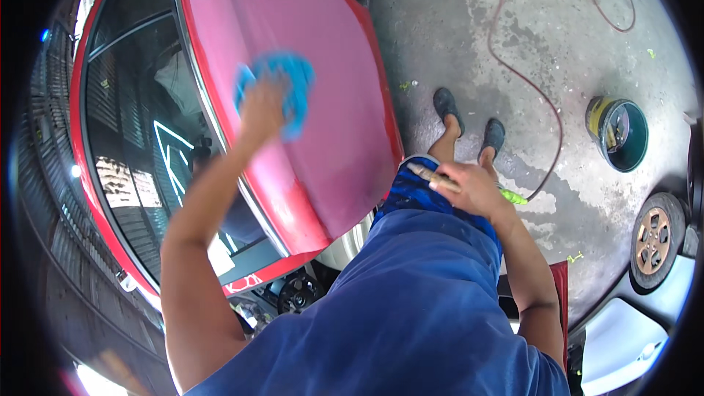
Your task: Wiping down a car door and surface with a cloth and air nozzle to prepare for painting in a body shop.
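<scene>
the blue cloth (299, 89) looks bunched and blurred.

Brightly lit floor (455, 37), glare on window (143, 77), motion-blurred blue cloth (298, 99), fisheye-bent edges

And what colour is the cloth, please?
The cloth is bright blue, clearest in the head view.

Cloth (299, 95) under left hand (264, 108) on car door (337, 103), hose (561, 132) and bucket (635, 147) on floor (447, 37), right
</scene>
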`<state>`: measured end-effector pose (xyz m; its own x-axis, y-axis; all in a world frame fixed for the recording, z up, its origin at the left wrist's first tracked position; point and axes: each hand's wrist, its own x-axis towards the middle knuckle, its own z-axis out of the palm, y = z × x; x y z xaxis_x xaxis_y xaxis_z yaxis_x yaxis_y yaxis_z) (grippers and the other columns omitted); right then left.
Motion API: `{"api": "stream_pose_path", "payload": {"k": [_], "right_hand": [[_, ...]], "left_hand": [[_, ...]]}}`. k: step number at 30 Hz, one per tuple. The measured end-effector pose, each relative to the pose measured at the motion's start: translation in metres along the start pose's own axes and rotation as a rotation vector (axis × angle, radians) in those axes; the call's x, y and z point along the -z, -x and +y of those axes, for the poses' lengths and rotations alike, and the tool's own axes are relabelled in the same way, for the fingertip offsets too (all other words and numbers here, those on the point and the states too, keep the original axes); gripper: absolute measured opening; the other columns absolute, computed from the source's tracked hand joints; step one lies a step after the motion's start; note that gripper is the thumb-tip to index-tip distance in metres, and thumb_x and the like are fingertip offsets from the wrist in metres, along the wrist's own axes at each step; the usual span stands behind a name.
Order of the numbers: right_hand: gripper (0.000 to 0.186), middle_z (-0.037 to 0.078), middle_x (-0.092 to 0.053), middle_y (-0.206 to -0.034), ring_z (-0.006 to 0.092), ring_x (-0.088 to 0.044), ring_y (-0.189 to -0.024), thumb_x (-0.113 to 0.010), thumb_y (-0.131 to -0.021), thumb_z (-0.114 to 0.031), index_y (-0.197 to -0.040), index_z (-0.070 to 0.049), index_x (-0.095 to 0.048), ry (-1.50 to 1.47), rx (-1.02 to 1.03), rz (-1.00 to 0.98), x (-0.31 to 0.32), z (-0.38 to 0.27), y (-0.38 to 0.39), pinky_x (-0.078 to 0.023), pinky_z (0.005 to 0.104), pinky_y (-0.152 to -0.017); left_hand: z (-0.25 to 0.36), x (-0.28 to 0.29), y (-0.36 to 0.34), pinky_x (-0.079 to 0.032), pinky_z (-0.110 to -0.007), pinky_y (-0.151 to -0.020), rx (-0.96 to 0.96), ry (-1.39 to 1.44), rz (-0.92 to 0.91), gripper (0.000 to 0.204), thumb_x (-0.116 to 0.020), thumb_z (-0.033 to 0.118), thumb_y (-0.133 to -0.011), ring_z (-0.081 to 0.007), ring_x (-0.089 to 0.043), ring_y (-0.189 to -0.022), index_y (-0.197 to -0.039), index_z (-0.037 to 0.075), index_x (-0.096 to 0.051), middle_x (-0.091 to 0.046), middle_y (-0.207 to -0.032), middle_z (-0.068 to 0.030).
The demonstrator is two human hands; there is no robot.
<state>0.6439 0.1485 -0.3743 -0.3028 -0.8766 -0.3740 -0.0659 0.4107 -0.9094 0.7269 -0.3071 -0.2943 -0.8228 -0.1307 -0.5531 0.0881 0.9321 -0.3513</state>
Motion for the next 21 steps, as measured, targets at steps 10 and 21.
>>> {"api": "stream_pose_path", "payload": {"k": [10,21], "right_hand": [[0.032,0.019,-0.070,-0.094,0.0413,-0.067,-0.087,-0.069,-0.091,-0.034,-0.101,-0.004,-0.063,0.052,-0.015,0.060,-0.001,-0.023,-0.007,-0.052,0.0495,-0.075],[0.030,0.017,-0.068,-0.089,0.0388,-0.068,-0.088,-0.065,-0.094,-0.035,-0.099,-0.006,-0.059,0.007,0.241,-0.097,-0.053,0.006,0.031,-0.052,0.0497,-0.075]], "left_hand": [[0.025,-0.004,-0.029,-0.023,-0.050,-0.121,0.107,-0.289,-0.054,0.066,-0.051,0.047,-0.098,-0.0349,-0.026,-0.150,-0.153,0.011,-0.041,-0.033,-0.162,-0.0098],[0.240,-0.066,0.211,-0.024,-0.046,-0.122,-0.015,0.004,-0.320,0.064,-0.045,0.018,-0.097,-0.0367,-0.012,-0.155,-0.157,0.003,-0.029,-0.019,-0.167,-0.0134]]}}
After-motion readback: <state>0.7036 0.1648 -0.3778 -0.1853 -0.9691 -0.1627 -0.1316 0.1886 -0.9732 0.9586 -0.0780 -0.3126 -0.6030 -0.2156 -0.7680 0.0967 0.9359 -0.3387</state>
